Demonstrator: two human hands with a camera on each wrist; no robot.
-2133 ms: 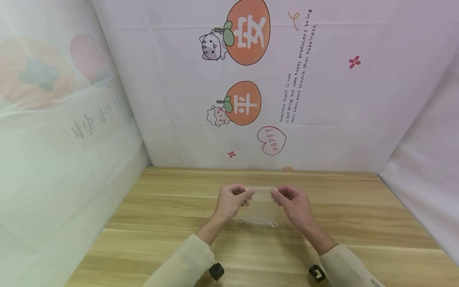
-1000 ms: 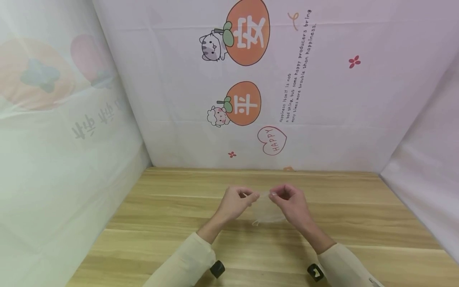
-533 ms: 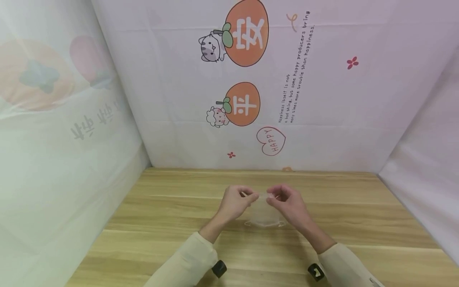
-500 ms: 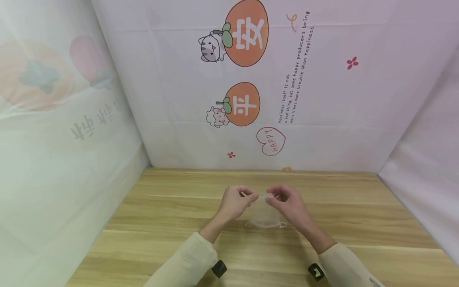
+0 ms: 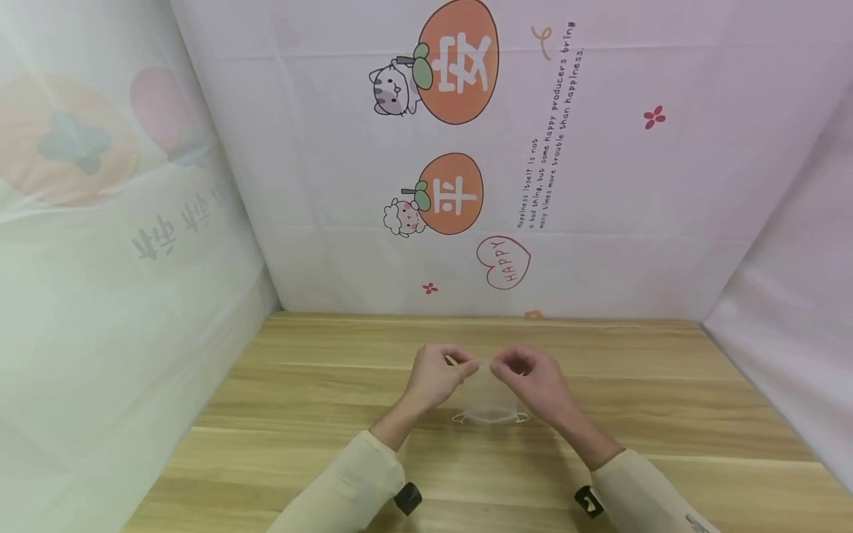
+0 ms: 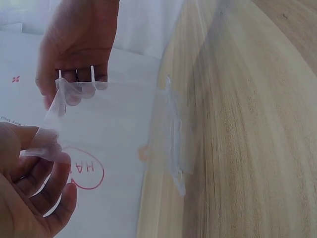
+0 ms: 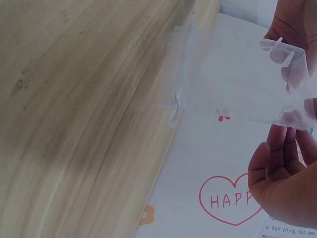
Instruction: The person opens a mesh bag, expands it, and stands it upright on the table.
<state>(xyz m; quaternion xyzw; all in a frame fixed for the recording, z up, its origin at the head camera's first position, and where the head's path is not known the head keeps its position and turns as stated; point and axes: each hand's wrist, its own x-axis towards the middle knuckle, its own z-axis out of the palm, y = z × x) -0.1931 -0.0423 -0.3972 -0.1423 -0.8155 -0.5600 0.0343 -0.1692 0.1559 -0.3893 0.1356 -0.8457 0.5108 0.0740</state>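
A sheer, whitish drawstring pouch (image 5: 489, 400) hangs above the wooden table between both hands, its closed-looking corners upward and its gathered, corded end down. My left hand (image 5: 435, 375) pinches the upper left corner between thumb and fingers. At the upper right corner, my right hand (image 5: 538, 383) pinches the fabric, and the two sets of fingertips are a small gap apart. Both wrist views show the pouch see-through, with the cord (image 6: 174, 129) running along its lower end. Small white cord loops (image 5: 460, 417) stick out at either side. Nothing is visible inside it.
The wood-grain table (image 5: 300, 444) lies beneath the hands. A white printed cloth (image 5: 600, 222) stands behind it, and more cloth hangs at the left and right. Black wrist-worn devices (image 5: 408, 499) sit by the cream sleeves (image 5: 346, 481).
Both hands have come closer together, so the pouch's top edge, earlier stretched wide, is slacker. The pouch swung rightward about a second ago and now hangs between the hands again.
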